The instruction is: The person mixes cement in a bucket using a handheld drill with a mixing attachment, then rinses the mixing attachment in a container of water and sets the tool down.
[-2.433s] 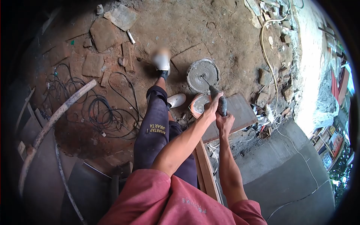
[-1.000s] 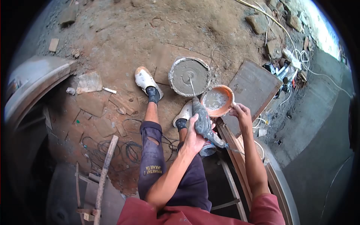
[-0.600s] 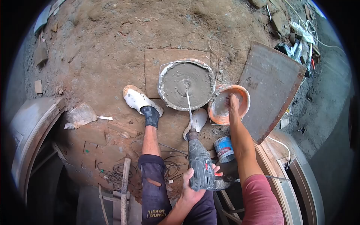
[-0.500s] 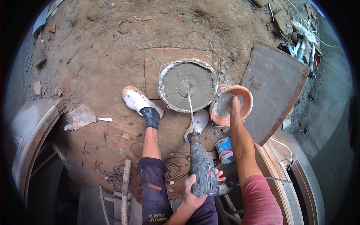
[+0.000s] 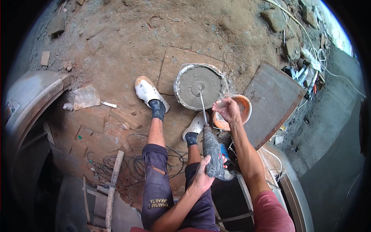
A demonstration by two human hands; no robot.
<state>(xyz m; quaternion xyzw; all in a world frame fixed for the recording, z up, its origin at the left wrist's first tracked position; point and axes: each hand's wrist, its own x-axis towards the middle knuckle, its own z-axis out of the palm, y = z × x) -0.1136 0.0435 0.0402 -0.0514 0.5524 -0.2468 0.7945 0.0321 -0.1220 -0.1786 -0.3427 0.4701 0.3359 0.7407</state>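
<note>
My left hand is wrapped round the body of a grey, dust-covered power drill. Its long mixing rod runs down into a bucket of wet grey mortar, with rings in the surface around the rod. Above the near-left rim of a smaller orange bucket, close to the mortar bucket, is my right hand. Its fingers reach left and look apart; I make out nothing gripped in them. My hand and forearm hide part of the orange bucket's inside.
A flat board lies right of the buckets. Behind the drill a blue can is partly hidden. Cables lie coiled near a wooden pole. White shoes stand beside the mortar bucket. Tools and cord lie at far right.
My right hand has come up out of the orange bucket and moved left towards the mortar bucket. My left hand still holds the drill with its rod in the mortar. The view has shifted.
</note>
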